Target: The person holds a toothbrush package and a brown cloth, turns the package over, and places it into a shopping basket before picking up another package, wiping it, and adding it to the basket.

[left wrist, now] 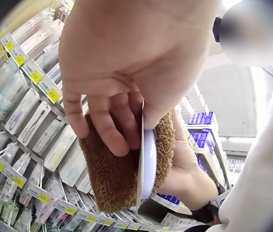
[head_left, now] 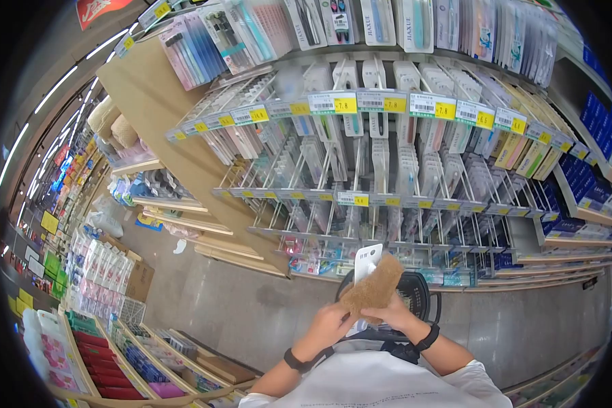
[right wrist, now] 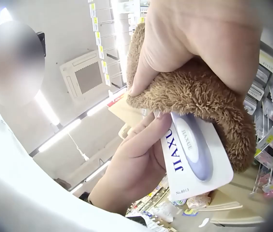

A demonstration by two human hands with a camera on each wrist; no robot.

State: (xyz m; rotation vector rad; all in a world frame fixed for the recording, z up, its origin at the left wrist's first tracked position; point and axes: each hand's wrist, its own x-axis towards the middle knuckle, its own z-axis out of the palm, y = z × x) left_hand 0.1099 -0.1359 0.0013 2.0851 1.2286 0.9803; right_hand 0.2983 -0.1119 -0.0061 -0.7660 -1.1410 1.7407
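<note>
Two items held above a black basket (head_left: 415, 292), near the display rack (head_left: 381, 202). Left hand (head_left: 328, 327): fingers bent, closed on the white JIAXUE card (right wrist: 188, 187), lavender oval piece (right wrist: 205, 166) on its front. Right hand (head_left: 392, 315): fingers closed round the brown fuzzy piece (head_left: 372, 289), which folds about the card.
</note>
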